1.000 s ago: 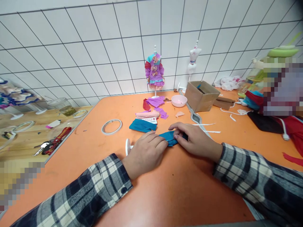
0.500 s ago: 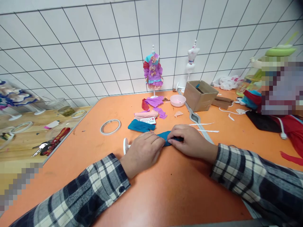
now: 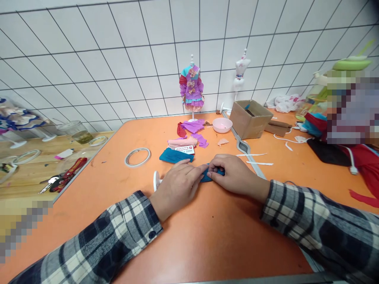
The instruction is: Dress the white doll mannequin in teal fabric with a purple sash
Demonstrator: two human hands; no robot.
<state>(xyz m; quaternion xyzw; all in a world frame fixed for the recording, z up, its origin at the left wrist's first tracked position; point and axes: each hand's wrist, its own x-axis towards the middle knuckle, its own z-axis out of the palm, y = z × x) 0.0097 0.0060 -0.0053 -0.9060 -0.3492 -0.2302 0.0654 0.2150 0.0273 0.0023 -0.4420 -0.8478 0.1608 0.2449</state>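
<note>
Teal cloth scrap (image 3: 205, 177) at ctr of frame, worked w/ both hands on the orange tabletop.
R hand (image 3: 233, 173) had thumb + fingers pinched shut on the scrap; L hand (image 3: 179, 185) lay palm-down at its left end, fingertips touching, but I couldn't tell what was gripped underneath. A white round stand base (image 3: 156, 181) stuck out by the L wrist. Scrap looked v. light, soft + limp, prob. not fragile but apt to crease or slide; best hold, I'd say, was a pinch at the edge w/ the other end pinned flat. Containers: cardboard box (image 3: 246, 126), upper right of ctr, held dark stuff + a blue bit; pink bowl (image 3: 222, 130) beside it had a few tiny specks; clear jar (image 3: 72, 127), upper left, had greenish contents, type unclear.
</note>
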